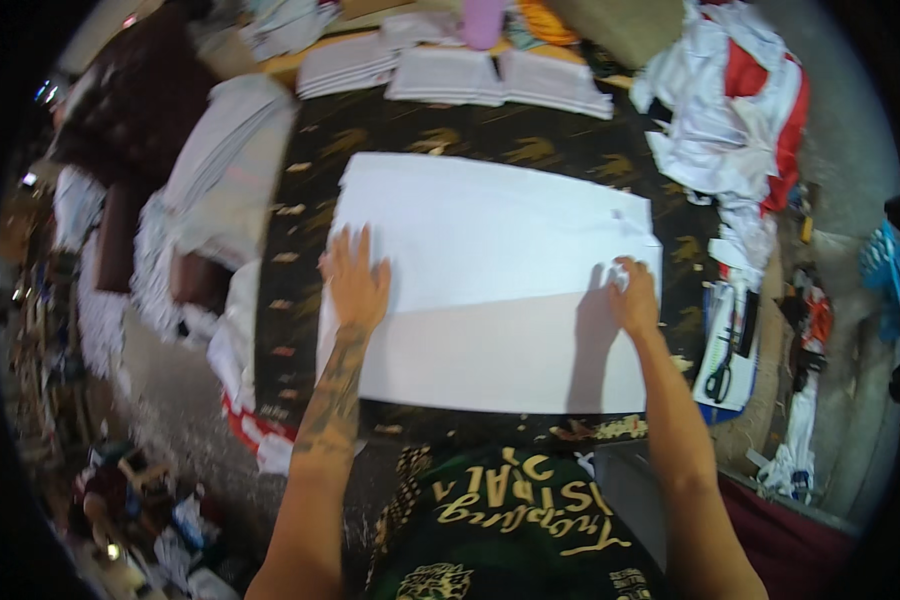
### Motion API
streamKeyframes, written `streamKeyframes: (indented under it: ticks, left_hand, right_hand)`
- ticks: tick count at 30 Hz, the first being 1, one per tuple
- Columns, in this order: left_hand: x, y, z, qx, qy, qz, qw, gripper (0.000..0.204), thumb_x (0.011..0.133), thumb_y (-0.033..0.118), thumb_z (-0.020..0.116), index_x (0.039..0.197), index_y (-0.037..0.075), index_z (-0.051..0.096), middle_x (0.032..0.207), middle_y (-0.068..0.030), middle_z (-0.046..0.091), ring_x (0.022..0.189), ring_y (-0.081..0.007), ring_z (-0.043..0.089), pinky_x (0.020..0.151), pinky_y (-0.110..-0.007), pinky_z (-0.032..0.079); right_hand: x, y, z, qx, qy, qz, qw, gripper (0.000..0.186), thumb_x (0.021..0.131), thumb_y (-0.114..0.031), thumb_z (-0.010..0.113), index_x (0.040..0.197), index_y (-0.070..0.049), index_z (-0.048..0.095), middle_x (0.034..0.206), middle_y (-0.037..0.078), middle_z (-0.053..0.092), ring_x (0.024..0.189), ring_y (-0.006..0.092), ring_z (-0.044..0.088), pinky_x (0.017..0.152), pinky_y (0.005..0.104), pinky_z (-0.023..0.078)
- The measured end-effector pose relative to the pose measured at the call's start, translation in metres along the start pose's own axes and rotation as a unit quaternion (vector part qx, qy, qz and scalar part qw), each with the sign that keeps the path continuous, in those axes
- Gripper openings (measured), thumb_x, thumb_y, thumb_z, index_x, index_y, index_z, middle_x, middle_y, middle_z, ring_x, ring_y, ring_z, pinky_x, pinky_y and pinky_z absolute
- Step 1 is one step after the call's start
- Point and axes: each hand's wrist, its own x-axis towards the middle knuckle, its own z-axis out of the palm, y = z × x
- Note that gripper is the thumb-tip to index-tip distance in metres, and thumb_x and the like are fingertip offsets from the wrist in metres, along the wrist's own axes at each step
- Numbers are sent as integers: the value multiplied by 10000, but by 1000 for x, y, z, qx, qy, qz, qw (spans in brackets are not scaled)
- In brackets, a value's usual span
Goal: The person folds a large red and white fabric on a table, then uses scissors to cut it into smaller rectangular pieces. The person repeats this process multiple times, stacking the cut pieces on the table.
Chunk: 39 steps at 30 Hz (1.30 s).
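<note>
A white cloth (490, 225) lies spread over a pale, flat rectangular sheet (470, 360) on the dark table. The lower edge of the cloth runs at a slight slant across the sheet, whose near part shows bare. My left hand (358, 282) rests flat near the left side of the cloth, fingers apart and pointing away from me. At the right side, my right hand (635, 298) has its fingers bent, with a bit of the white cloth between thumb and fingertips. Small creases show in the cloth just beyond the right hand.
Folded white stacks (445, 78) line the table's far edge, near a pink cylinder (483, 22). White and red fabric (725, 110) is heaped at the far right. Black scissors (720, 375) lie on the right edge. A white fabric pile (225, 160) stands at the left.
</note>
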Motion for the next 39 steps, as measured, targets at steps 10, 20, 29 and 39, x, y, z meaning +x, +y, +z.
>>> streamKeyframes:
  ticks: [10,20,29,39]
  left_hand:
    - [-58,136,-33,-197,-152,133,959,610,893,262,754,1450,97,569,1482,-162,510,1435,-385,428,1194,-593,301]
    - [-110,210,-31,-213,-202,84,952,483,822,189,784,1273,109,629,1293,-104,576,1268,-340,502,1091,-520,351]
    - [109,92,37,-132,-19,67,989,510,853,145,814,1327,109,628,1356,-139,615,1284,-383,547,1080,-509,426]
    - [181,61,20,-230,6,69,971,209,987,68,713,1180,10,656,992,-135,645,865,-256,601,824,-380,517]
  right_hand:
    - [35,24,0,10,123,-90,988,481,948,-293,778,1380,-123,652,1361,144,626,1292,406,554,1071,555,460]
    - [157,40,0,26,81,54,995,267,956,-257,733,1195,-147,690,1280,117,632,1243,381,591,1006,588,486]
    - [154,71,-5,37,121,-11,992,413,933,-213,761,1319,-147,630,1308,135,603,1235,378,578,1001,549,492]
    - [234,120,-80,-23,223,0,975,141,947,-186,730,1060,-103,715,1026,138,680,1012,389,641,876,514,513]
